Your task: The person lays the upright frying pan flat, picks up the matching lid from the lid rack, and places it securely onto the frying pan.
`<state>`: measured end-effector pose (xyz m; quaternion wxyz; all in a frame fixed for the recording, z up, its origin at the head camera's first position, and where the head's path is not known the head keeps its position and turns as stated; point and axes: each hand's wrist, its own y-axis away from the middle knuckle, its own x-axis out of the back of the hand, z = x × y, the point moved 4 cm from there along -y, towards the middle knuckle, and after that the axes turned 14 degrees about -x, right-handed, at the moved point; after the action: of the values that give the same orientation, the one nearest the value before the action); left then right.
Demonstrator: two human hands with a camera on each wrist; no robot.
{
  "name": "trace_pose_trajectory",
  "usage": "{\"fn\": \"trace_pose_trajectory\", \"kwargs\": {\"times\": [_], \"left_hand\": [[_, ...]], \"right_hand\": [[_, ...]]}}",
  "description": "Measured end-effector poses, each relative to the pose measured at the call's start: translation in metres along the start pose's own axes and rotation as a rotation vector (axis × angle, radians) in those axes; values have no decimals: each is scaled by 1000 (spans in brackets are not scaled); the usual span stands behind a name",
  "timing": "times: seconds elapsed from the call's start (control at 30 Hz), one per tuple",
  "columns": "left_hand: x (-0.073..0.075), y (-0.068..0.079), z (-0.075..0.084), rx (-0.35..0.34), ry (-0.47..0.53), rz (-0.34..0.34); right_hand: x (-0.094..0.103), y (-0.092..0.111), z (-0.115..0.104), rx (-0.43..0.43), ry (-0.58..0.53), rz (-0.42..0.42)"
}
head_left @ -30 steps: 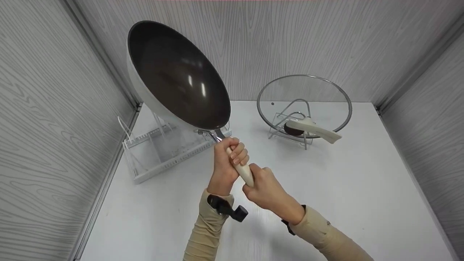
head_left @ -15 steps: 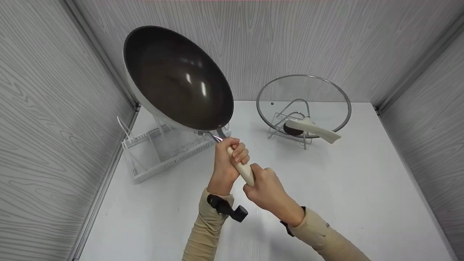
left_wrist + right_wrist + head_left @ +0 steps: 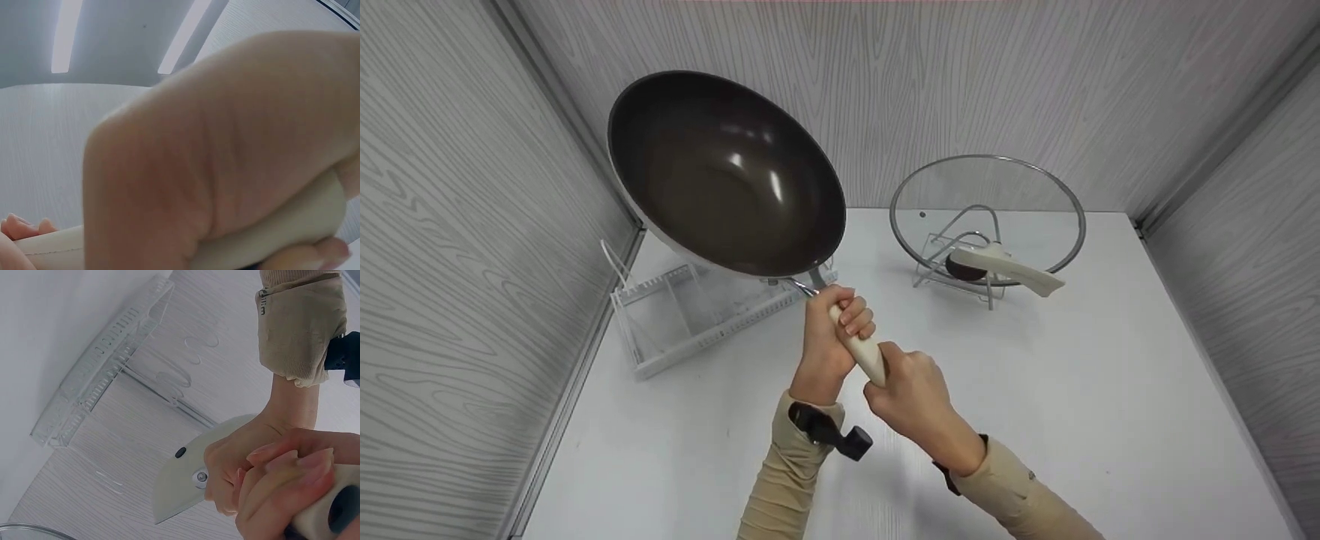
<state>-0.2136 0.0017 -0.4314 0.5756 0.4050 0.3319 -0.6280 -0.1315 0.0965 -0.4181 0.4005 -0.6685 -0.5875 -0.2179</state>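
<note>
A wok [image 3: 720, 180] with a dark inside and pale outside is held up in the head view, tilted with its inside facing me. My left hand [image 3: 832, 337] grips its cream handle [image 3: 864, 356] close to the bowl. My right hand [image 3: 911, 390] grips the handle's end. In the right wrist view, the wok's pale outer wall [image 3: 180, 478] shows beyond both hands. My left wrist view is mostly filled by a hand [image 3: 214, 146], with part of the cream handle [image 3: 281, 230] beneath it.
Behind and below the wok, a white dish rack [image 3: 735, 326] stands on the white table [image 3: 1035, 390]. To the right, a glass lid [image 3: 1020, 195] with a cream grip [image 3: 1009, 270] leans in a wire stand [image 3: 991, 292]. Grained panels [image 3: 922, 97] enclose the back and sides.
The wok's bowl has swung downward and slightly left, its inside turning further toward the head camera. My left hand stays nearly still; my right wrist has shifted slightly. The rack and lid have not moved.
</note>
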Motion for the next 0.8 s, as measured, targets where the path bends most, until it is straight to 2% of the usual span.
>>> {"fn": "trace_pose_trajectory", "kwargs": {"times": [0.27, 0.5, 0.63, 0.8], "left_hand": [[1, -1, -1, 8, -19, 52], [2, 1, 1, -37, -42, 95], [2, 3, 2, -48, -11, 84], [1, 5, 4, -60, 24, 39]], "right_hand": [[3, 2, -3, -22, 26, 23], [2, 7, -6, -19, -9, 40], [3, 10, -8, -27, -33, 51], [3, 13, -10, -43, -45, 56]]}}
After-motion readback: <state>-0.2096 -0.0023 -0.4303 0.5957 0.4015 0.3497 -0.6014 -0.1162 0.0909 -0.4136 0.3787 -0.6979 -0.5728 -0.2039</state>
